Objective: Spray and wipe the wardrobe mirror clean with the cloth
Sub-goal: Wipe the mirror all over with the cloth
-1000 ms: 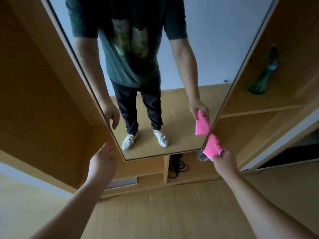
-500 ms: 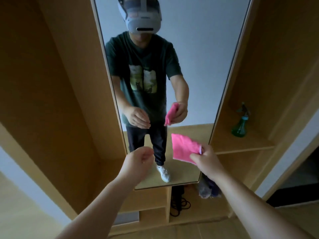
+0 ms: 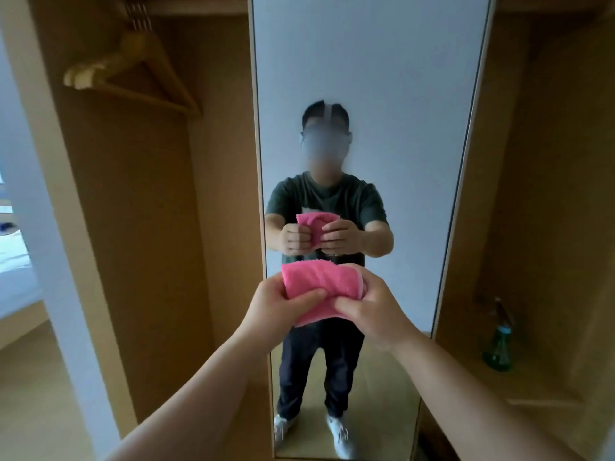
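Both hands raised in front of the wardrobe mirror (image 3: 366, 78), at about chest height. Pink cloth (image 3: 319, 282) held between them, bunched and partly folded, clear of the glass.

Left hand (image 3: 271, 306): fingers curled round the left end of the cloth, thumb pressed across its lower front. Right hand (image 3: 372, 307): fingers wrapped over the right end, thumb pinching the lower edge. The two thumbs nearly meet at the middle of the cloth.

Mirror: tall, narrow panel set between two open wooden compartments. It reflects a person in a dark T-shirt and dark trousers, holding the same cloth in both hands.

Green spray bottle (image 3: 498, 341): upright on the shelf in the right compartment, well apart from both hands.

Left compartment: wooden hangers (image 3: 133, 74) on a rail near the top, hanging together.

Motion blur is slight; the cloth's texture reads as terry-like.
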{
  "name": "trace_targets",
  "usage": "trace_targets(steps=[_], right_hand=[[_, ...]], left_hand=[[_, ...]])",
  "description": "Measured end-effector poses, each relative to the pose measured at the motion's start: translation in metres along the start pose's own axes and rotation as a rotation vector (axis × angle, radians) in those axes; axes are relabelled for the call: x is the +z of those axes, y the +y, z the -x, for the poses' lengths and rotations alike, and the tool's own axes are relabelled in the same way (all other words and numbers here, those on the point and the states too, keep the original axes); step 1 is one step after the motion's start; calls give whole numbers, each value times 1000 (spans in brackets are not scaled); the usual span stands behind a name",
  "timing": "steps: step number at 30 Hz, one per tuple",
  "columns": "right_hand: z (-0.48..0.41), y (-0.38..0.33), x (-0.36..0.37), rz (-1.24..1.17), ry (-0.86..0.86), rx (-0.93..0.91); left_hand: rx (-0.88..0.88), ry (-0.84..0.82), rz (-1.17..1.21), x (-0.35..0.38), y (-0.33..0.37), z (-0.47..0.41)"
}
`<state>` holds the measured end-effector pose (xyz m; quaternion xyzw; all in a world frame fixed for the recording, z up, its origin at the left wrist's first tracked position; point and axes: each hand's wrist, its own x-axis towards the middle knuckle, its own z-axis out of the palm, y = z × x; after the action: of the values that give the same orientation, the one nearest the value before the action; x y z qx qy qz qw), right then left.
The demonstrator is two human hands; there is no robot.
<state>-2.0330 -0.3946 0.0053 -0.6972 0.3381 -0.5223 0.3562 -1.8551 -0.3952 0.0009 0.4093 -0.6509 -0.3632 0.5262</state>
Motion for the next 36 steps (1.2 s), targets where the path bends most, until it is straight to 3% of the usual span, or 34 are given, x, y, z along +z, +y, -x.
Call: trace_targets(steps=[7, 18, 28, 30, 36], right_hand=[[-57, -47, 0, 28, 36, -173], [-167, -168, 1, 297, 271, -442], [-190, -194, -21, 534, 501, -547], [-191, -194, -26, 537, 500, -554], [-192, -204, -51, 546, 502, -603]], left_hand=[[14, 216, 145, -30, 59, -30], [411, 505, 69, -132, 195, -120], [242, 736, -158, -153, 261, -223], [219, 717, -182, -143, 269, -230], [381, 455, -147, -108, 268, -227]])
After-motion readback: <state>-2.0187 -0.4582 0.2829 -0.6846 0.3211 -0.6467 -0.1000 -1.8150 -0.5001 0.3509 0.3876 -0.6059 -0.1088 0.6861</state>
